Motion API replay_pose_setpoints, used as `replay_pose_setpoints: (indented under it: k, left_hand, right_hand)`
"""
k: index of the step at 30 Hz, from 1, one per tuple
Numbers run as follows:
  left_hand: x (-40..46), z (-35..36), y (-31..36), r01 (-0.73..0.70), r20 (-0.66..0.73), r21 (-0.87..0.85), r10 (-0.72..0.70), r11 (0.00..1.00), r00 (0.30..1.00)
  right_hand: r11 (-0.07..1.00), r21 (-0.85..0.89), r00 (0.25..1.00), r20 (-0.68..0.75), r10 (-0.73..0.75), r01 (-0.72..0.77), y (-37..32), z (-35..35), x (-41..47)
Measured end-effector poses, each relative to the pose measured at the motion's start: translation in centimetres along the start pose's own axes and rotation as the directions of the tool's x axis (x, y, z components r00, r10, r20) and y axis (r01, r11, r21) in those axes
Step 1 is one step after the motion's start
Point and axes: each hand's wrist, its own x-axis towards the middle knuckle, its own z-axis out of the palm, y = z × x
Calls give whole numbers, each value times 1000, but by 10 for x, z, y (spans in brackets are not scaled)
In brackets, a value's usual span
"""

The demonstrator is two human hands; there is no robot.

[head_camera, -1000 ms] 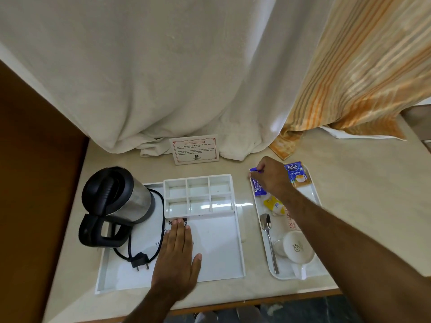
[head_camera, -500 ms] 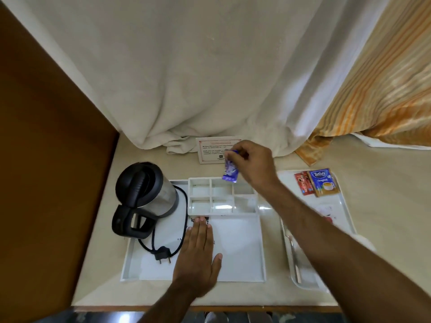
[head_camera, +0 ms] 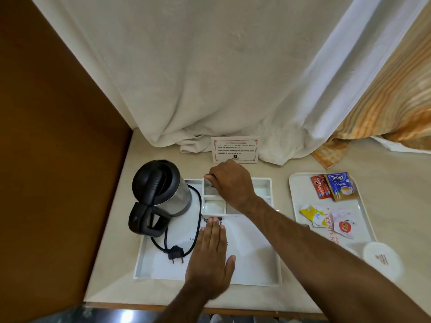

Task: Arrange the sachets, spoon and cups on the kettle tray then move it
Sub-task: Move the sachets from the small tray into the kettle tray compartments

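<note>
Two trays on the desk (head_camera: 396, 164): the kettle tray (head_camera: 251, 252) at centre, a side tray (head_camera: 294, 190) to its right, apart from it.

Left hand (head_camera: 211, 257) lies flat, fingers together, palm down on the kettle tray's bare floor, holding nothing, seemingly steadying it. Right hand (head_camera: 229, 183) hovers over the divider's back-left compartments, fingertips pinched; something small and dark shows under them, probably a sachet, too hidden to be sure.

Sachets (head_camera: 333, 186) wait on the side tray: red ones and a tea packet at the back, a yellow one and a white one mid-tray. A cup (head_camera: 381, 257) sits upturned at the near end, blurred. Spoon not visible; the arm likely covers it.

Handling, by judgement:
- Sachets: light, limp, slick foil or paper. Pinch by an edge; they should drop easily into a compartment.
- Cup: ceramic-looking, fragile, smooth. Grip around the wall, not the rim.
- Kettle (head_camera: 161, 185): steel and plastic, top-heavy, with loose cord (head_camera: 199, 206) and plug (head_camera: 176, 251).
- Kettle tray: stiff plastic, heavier on the kettle side. Carry by both short edges, level.
</note>
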Motion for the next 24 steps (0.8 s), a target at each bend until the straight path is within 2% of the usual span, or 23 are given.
replay_pose_setpoints:
  k: [4, 8, 10, 12, 15, 17, 20, 21, 22, 23, 24]
  left_hand:
    - [1, -2, 1, 9, 1, 5, -9, 1000, 1000]
    - [0, -3, 1, 1, 9, 0, -1, 1000, 1000]
    - [0, -4, 0, -3, 7, 2, 3, 1000, 1000]
    - [0, -6, 2, -3, 16, 4, 3, 1000, 1000]
    - [0, -6, 3, 8, 31, 14, -8, 1000, 999]
    - [0, -7, 1, 10, 36, 22, -11, 1000, 999]
    - [0, -4, 0, -1, 28, 7, 1, 1000, 1000]
    - [0, -3, -2, -1, 26, 8, 0, 1000, 1000]
    - [-1, -2, -3, -1, 22, 10, 1, 1000, 1000]
    - [0, -1, -3, -2, 20, 6, 2, 1000, 1000]
    - [0, 0, -3, 0, 20, 3, -1, 1000, 1000]
  right_hand:
    - [998, 54, 996, -89, -26, 31, -7, -3, -4]
    - [999, 17, 999, -17, -47, 47, -7, -2, -8]
    - [998, -55, 999, 51, 0, 3, -1, -2, -10]
    - [982, -172, 975, 193, 109, -76, 2, -6, -10]
    - [949, -220, 875, 383, 295, -224, 5, -13, -11]
    - [952, -109, 881, 360, 306, -286, 11, -26, -8]
    - [939, 3, 914, 234, 333, -343, 51, -65, -1]
    - [927, -31, 896, 246, 369, -373, 73, -81, -1]
    - [912, -132, 853, 322, 411, -390, 99, -99, -2]
    - [887, -294, 767, 450, 458, -357, 126, -118, -5]
    - [851, -438, 643, 570, 511, -288, 148, -135, -9]
